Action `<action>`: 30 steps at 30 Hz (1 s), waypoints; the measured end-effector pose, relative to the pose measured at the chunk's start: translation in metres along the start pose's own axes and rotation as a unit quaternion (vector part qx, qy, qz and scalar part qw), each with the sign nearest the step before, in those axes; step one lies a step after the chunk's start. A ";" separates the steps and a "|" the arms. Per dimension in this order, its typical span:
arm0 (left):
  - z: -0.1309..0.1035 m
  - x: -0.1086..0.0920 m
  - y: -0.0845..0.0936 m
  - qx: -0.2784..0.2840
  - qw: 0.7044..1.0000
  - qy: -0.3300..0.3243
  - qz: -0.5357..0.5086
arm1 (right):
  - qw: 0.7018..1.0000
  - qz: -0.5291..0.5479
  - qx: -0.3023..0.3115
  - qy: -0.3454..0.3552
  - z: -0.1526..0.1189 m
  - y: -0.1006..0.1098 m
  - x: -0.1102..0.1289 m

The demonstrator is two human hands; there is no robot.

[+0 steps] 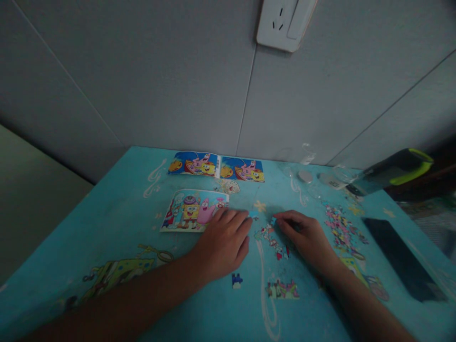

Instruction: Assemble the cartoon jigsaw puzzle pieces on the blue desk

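In the head view, the right hand (295, 225) pinches a small blue puzzle piece (273, 221) between thumb and fingertips, above the middle of the table (121, 190), well in from its far edge. The left hand (226, 242) is palm down, half open, fingers loosely bent beside another blue piece (253, 214); whether they touch it I cannot tell. The pinched piece should be very light, thin and fairly stiff, its tabs easily creased, so the rim suits a grip best. Its long axis is hidden by the fingers; the joined strip (283, 289) nearer the body runs left to right, roughly along the far edge.
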State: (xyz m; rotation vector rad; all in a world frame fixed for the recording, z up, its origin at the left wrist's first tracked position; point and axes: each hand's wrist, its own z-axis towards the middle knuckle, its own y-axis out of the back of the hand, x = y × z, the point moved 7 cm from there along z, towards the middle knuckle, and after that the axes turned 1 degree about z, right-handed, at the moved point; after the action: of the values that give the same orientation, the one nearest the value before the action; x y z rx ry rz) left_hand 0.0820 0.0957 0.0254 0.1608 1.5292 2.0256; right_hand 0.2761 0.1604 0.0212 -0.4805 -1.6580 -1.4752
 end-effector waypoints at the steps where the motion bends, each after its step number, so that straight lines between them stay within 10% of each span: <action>1: 0.000 0.000 0.000 -0.001 1.000 0.000 0.000 | 1.000 0.002 0.001 -0.004 0.000 0.000 0.000; 9: 0.000 0.001 -0.004 0.012 1.000 0.003 -0.005 | 0.999 0.015 0.009 -0.040 -0.001 -0.003 -0.009; 18: 0.000 0.003 -0.003 0.014 1.000 -0.002 -0.009 | 0.994 -0.036 -0.100 -0.011 0.002 0.046 -0.015; 30: -0.002 0.003 -0.005 0.009 1.000 -0.006 -0.006 | 0.998 -0.044 -0.040 -0.037 0.005 0.048 -0.021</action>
State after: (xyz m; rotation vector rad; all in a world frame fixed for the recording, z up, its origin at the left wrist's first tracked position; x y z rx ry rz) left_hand 0.0802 0.0962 0.0192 0.1694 1.5390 1.9974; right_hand 0.3218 0.1814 0.0347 -0.5171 -1.7014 -1.6115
